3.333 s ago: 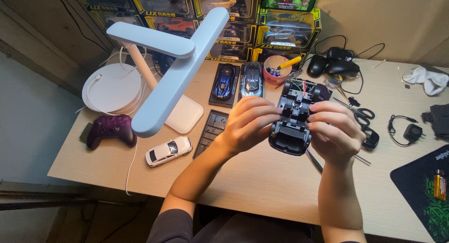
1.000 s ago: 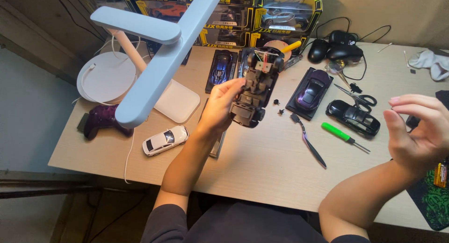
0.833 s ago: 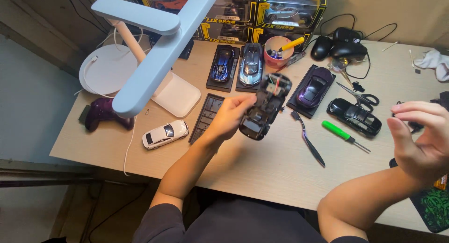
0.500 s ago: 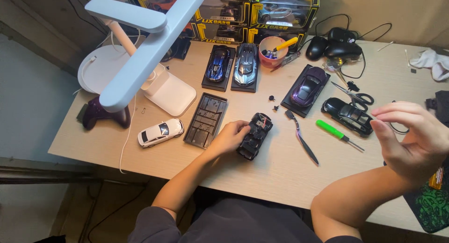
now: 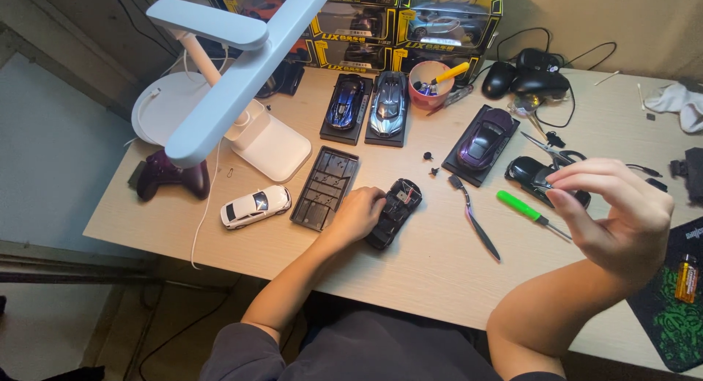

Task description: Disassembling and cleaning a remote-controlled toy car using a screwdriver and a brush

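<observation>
Pink cup [image 5: 428, 84] holding tools (yellow handle), left hand [image 5: 356, 215] on toy chassis [image 5: 393, 212]

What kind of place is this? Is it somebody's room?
Probably a hobby desk at home for building model cars. Boxed model cars are stacked at the back, a green screwdriver lies on the wooden desk, and a white desk lamp stands over it.

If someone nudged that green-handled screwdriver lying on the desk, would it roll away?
Probably a little. The green-handled screwdriver has a round-looking handle and lies flat on the smooth wooden desk, so a sideways push could roll it. It looks stiff and light for its size, and its thin metal shaft should not bend.
</observation>
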